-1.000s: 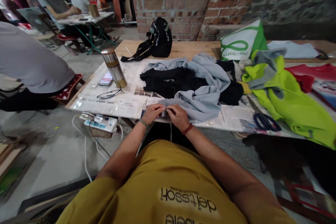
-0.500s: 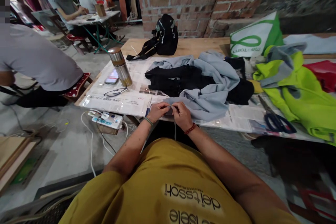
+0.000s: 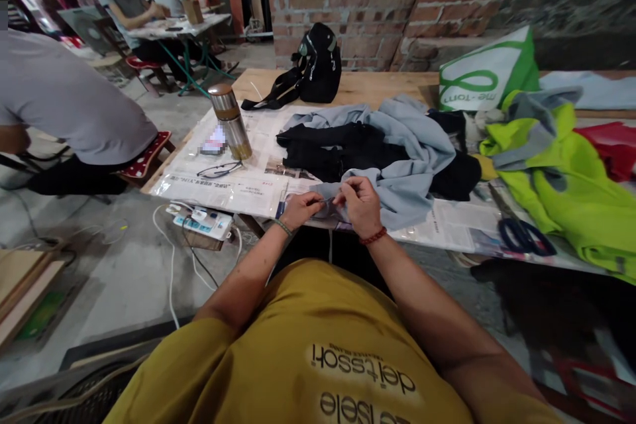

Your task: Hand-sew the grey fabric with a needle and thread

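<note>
At the table's front edge, my left hand [image 3: 302, 209] is closed in a pinch, thumb against finger. What it pinches is too small to make out. My right hand [image 3: 362, 207] is a short way to the right, its thumb and fingertips also pinched on something too fine to tell. A thin pale strand [image 3: 330, 245] hangs below, between the two hands; its upper end is unclear. Just behind my hands lies a crumpled light grey garment [image 3: 397, 182], with a black garment [image 3: 322, 149] on top of it.
Newspaper [image 3: 226, 189] under clear plastic covers the table. On it are a steel flask [image 3: 232, 126], glasses [image 3: 218, 169], scissors [image 3: 527, 236] and a neon yellow garment [image 3: 566, 179]. A black bag [image 3: 320, 66] and green-white bag [image 3: 489, 73] stand behind. A power strip [image 3: 203, 222] hangs below; a person [image 3: 84, 99] sits left.
My hands were together at the fingertips; now my right hand has moved up and right, away from the left. My left hand has barely moved.
</note>
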`<state>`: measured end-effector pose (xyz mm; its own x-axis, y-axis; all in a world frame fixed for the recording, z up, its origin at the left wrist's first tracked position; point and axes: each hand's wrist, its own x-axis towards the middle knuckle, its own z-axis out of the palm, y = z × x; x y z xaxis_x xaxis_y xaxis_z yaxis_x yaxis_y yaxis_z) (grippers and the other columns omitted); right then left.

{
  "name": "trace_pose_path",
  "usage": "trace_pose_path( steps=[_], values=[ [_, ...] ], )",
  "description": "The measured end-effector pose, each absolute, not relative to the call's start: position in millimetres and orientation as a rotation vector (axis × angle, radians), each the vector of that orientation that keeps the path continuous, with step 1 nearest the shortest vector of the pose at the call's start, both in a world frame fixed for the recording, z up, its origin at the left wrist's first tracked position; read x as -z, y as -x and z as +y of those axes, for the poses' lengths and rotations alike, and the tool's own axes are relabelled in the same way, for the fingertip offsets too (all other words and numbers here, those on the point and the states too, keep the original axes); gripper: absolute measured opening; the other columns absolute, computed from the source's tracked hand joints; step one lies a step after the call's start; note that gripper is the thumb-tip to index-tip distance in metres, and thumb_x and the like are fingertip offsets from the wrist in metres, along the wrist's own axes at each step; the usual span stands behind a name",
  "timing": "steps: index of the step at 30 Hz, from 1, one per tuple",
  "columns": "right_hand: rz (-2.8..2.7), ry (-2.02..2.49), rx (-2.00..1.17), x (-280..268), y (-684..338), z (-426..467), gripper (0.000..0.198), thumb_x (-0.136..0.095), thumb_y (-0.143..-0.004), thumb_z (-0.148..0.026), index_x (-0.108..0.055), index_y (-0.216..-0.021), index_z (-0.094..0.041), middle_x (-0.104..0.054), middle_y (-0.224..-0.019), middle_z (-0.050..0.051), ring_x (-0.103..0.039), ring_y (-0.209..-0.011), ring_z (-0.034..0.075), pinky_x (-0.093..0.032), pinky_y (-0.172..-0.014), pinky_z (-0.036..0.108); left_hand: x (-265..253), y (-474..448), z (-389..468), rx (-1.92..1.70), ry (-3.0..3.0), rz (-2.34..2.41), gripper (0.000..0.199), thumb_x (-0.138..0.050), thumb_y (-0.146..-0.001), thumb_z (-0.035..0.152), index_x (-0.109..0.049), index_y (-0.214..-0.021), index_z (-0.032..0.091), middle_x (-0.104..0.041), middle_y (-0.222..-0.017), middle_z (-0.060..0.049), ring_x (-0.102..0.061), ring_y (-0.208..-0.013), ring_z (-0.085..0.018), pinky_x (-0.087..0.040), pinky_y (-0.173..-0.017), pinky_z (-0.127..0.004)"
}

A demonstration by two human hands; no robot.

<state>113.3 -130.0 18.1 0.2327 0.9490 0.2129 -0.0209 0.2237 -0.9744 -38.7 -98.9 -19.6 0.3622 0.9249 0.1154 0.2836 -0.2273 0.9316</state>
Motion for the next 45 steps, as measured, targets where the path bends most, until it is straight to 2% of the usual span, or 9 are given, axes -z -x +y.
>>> trace_pose_path(
  steps=[4,8,15,21,25,30,36,41,45],
  values=[
    [-1.029,0.950,-1.145,-30,-113,-132,0.026,-0.060,-0.078,-0.041,-0.043,-0.086,-0.023,-0.064,-0.072,-0.004,-0.060,-0.051,0.011,-0.045,-0.044,0.022,17,40,-101,-0.891,-1.753,1.082,0.023,-0.059,-0.077,0.037,-0.066,-0.077,0.015,-0.051,-0.058,0.005,-0.039,-0.054,-0.008,-0.032,-0.053,-0.021],
    [-1.003,0.881,-1.346,-35,-117,-133,0.035,-0.064,-0.076,-0.049,-0.043,-0.088,-0.024,-0.063,-0.071,-0.004,-0.066,-0.060,0.014,-0.051,-0.049,0.025,19,41,-101,-0.888,-1.712,1.064,0.028,-0.060,-0.076,0.042,-0.066,-0.081,0.015,-0.049,-0.055,0.005,-0.040,-0.053,-0.009,-0.033,-0.052,-0.021],
    [-0.992,0.960,-1.162,-53,-160,-122,0.034,-0.066,-0.076,-0.048,-0.045,-0.087,-0.025,-0.064,-0.074,-0.002,-0.069,-0.074,0.017,-0.055,-0.058,0.029,29,41,-97,-0.915,-1.619,1.076,0.027,-0.062,-0.071,0.040,-0.066,-0.081,0.015,-0.050,-0.054,0.006,-0.040,-0.049,-0.008,-0.033,-0.049,-0.020],
    [-1.107,1.016,-0.898,-63,-205,-112,0.022,-0.056,-0.084,-0.043,-0.045,-0.086,-0.025,-0.064,-0.073,0.002,-0.068,-0.074,0.018,-0.049,-0.056,0.030,29,42,-97,-0.928,-1.627,1.070,0.027,-0.062,-0.071,0.040,-0.066,-0.080,0.015,-0.047,-0.052,0.007,-0.040,-0.050,-0.008,-0.033,-0.049,-0.020],
    [-1.130,1.017,-0.809,-62,-223,-109,0.022,-0.056,-0.082,-0.043,-0.046,-0.086,-0.024,-0.064,-0.072,0.004,-0.067,-0.069,0.017,-0.046,-0.053,0.030,27,42,-98,-0.925,-1.614,1.052,0.026,-0.062,-0.071,0.039,-0.065,-0.079,0.015,-0.047,-0.052,0.007,-0.040,-0.050,-0.008,-0.033,-0.050,-0.021],
    [-1.058,1.042,-0.877,-54,-228,-114,0.022,-0.061,-0.081,-0.040,-0.047,-0.083,-0.024,-0.063,-0.070,0.004,-0.065,-0.066,0.015,-0.045,-0.053,0.028,25,42,-99,-0.926,-1.599,1.041,0.025,-0.062,-0.071,0.038,-0.065,-0.078,0.015,-0.047,-0.052,0.007,-0.041,-0.051,-0.008,-0.033,-0.050,-0.021],
    [-0.827,0.955,-1.138,-26,-222,-133,0.017,-0.068,-0.077,-0.029,-0.053,-0.084,-0.022,-0.066,-0.069,-0.002,-0.064,-0.058,0.012,-0.049,-0.051,0.023,26,42,-99,-0.946,-1.599,1.035,0.027,-0.062,-0.070,0.039,-0.065,-0.079,0.014,-0.047,-0.053,0.007,-0.040,-0.050,-0.007,-0.033,-0.050,-0.020],
    [-0.729,1.034,-1.099,9,-218,-143,0.027,-0.076,-0.069,-0.033,-0.055,-0.079,-0.020,-0.065,-0.062,-0.003,-0.060,-0.048,0.010,-0.046,-0.043,0.020,30,41,-96,-0.949,-1.601,1.045,0.027,-0.062,-0.070,0.040,-0.065,-0.079,0.015,-0.050,-0.056,0.006,-0.041,-0.050,-0.007,-0.033,-0.049,-0.020],
    [-0.655,1.080,-1.061,28,-217,-142,0.029,-0.076,-0.067,-0.035,-0.054,-0.078,-0.019,-0.063,-0.059,-0.004,-0.058,-0.045,0.010,-0.045,-0.041,0.020,32,41,-94,-0.949,-1.578,1.057,0.027,-0.063,-0.069,0.039,-0.066,-0.080,0.015,-0.052,-0.056,0.005,-0.040,-0.048,-0.006,-0.032,-0.047,-0.019]
  ],
)
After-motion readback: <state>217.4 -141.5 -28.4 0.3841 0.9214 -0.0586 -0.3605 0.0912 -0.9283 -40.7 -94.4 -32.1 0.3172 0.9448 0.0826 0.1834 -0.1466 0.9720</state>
